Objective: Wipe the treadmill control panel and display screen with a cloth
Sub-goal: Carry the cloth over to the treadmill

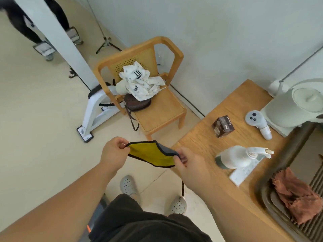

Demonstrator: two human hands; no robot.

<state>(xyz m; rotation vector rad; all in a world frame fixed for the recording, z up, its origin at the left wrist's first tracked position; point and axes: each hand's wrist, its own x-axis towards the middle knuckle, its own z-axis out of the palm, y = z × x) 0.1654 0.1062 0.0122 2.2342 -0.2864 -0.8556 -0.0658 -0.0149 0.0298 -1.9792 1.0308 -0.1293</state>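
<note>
A yellow cloth (150, 153) with a dark hem and a grey reverse side hangs stretched between my two hands, above the floor in front of me. My left hand (114, 151) pinches its left corner between thumb and fingers. My right hand (187, 162) grips its right edge, where the grey side folds over. No treadmill control panel or display screen shows in this view.
A wooden table (206, 140) on the right holds a white spray bottle (241, 157), a small brown box (223, 126), a white controller (257, 124) and a kettle (295, 105). An orange rag (295, 194) lies at lower right. A wooden chair (157, 109) with clothes stands ahead, beside a white exercise machine frame (92, 112).
</note>
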